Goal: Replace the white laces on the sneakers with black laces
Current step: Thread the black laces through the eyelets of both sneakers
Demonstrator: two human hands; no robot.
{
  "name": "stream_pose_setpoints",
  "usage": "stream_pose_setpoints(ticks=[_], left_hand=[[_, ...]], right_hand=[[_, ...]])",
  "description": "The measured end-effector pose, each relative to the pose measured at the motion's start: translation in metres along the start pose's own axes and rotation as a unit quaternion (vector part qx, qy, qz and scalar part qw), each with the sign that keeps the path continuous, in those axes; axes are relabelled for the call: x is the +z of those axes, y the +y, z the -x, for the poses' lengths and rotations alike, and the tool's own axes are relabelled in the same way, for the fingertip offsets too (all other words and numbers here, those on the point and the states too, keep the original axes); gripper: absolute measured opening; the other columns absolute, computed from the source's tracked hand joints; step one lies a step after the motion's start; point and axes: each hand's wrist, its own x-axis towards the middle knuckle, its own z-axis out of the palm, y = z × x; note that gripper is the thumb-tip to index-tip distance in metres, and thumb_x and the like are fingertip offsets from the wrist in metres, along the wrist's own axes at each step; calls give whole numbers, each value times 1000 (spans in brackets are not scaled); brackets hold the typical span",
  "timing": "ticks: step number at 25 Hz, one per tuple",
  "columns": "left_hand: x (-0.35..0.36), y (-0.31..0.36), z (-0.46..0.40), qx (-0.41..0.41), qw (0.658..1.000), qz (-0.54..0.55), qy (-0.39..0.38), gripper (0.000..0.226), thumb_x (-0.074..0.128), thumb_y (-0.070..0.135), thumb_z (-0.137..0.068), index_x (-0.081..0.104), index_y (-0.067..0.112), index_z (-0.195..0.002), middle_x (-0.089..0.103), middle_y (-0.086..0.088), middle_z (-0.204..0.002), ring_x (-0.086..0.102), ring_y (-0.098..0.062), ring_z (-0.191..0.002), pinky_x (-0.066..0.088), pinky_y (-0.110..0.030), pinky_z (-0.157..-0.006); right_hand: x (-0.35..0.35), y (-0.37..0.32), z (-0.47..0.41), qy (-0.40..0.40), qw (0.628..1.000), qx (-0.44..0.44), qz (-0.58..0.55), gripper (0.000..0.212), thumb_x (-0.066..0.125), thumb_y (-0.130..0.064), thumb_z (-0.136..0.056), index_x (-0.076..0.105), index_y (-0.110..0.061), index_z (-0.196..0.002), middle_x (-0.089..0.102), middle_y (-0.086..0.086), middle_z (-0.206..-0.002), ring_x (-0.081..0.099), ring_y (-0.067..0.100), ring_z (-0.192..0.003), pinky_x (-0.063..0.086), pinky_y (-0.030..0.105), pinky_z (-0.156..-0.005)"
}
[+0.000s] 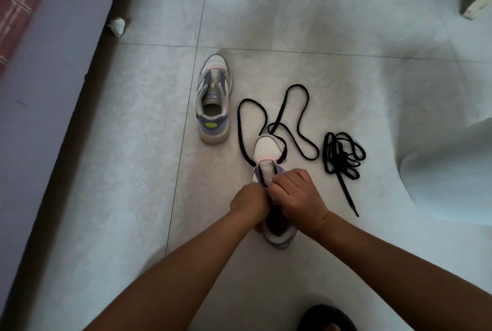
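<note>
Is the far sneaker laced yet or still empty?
Unlaced: the far sneaker stands upright on the floor, its tongue bare, no lace visible.

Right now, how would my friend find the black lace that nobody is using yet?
Start at the hands working on the near sneaker on the tiled floor. Look to the right of that shoe: the spare lace lies there on the floor. Unlike the other black lace, which sprawls in wide loops from the shoe, this one is bunched in a tight bundle with one straight tail.

Black laces, white-lilac sneakers (yellow heel patch), pale grey marbled floor
</note>
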Motion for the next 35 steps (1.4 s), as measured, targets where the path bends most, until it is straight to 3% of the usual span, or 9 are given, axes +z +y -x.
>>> stream_pose_setpoints(ticks=[5, 7, 10, 13, 15, 20, 22, 27, 35], left_hand=[[-1, 2, 0, -3, 1000, 5, 26, 45, 44, 20, -94, 46, -6, -130, 59, -22, -123, 61, -33, -107, 50, -34, -83], [0, 1, 2, -10, 999, -44, 15, 51, 44, 16, -95, 33, -8, -139, 50, -25, -134, 58, -34, -112, 49, -37, -88], [-10, -12, 9, 64, 995, -23, 68, 69, 50, 29, -94, 16, 1, -147, 45, -17, -136, 54, -32, -115, 45, -37, -88], [-25, -25, 18, 302, 937, 29, 175, 40, 60, 22, -90, 52, 8, -126, 51, -11, -119, 56, -23, -102, 44, -28, -82], [-30, -26, 21, 366, 910, 52, 189, 17, 61, 13, -89, 65, 5, -104, 59, -11, -103, 57, -20, -91, 44, -26, -77], [-25, -16, 22, 306, 919, 171, 178, 12, 56, 14, -93, 66, 7, -94, 64, -7, -88, 58, -17, -81, 45, -27, -72], [-19, -14, 19, 296, 926, 163, 166, 16, 53, 16, -95, 66, 7, -99, 63, -8, -90, 57, -18, -83, 47, -32, -73], [-16, -10, 18, 328, 914, 154, 180, 16, 52, 12, -94, 66, 9, -99, 52, 7, -81, 45, -1, -69, 36, -6, -64], [-5, -15, 16, 266, 928, 164, 203, 13, 56, 17, -93, 64, 12, -101, 55, -1, -92, 50, -13, -88, 42, -21, -76]], right_hand=[[-31, -11, 17, -1, 996, -40, -83, 18, 57, -3, -90, 70, 4, -79, 68, 16, -80, 61, 26, -70, 51, 34, -65], [-35, 0, 21, -21, 994, 32, -102, 24, 54, -4, -91, 71, 4, -76, 68, 16, -77, 63, 27, -66, 51, 33, -64], [-38, 7, 20, -46, 968, 186, -161, 3, 70, 5, -77, 70, 2, -78, 67, 11, -77, 62, 26, -69, 47, 27, -68], [-36, 2, 13, -54, 906, 324, -269, 8, 71, 1, -79, 69, -6, -81, 65, 3, -79, 60, 11, -75, 46, 18, -71], [-34, 1, 8, -58, 863, 394, -309, 6, 70, -6, -81, 68, -12, -82, 65, -4, -79, 59, 4, -77, 47, 13, -70], [-28, 6, -4, -28, 711, 508, -486, 14, 70, -6, -80, 68, -19, -77, 70, -7, -68, 63, 1, -63, 49, 13, -60], [-25, 8, -7, -12, 683, 518, -515, 15, 71, -6, -79, 71, -21, -80, 73, -6, -75, 67, 4, -69, 51, 15, -63], [-16, 6, -12, 2, 652, 529, -544, 15, 71, -2, -78, 75, -15, -85, 75, -2, -89, 69, 9, -89, 51, 15, -74], [-13, 6, -12, 5, 654, 540, -529, 13, 70, -3, -80, 75, -15, -83, 75, -5, -82, 69, 3, -82, 49, 11, -70]])
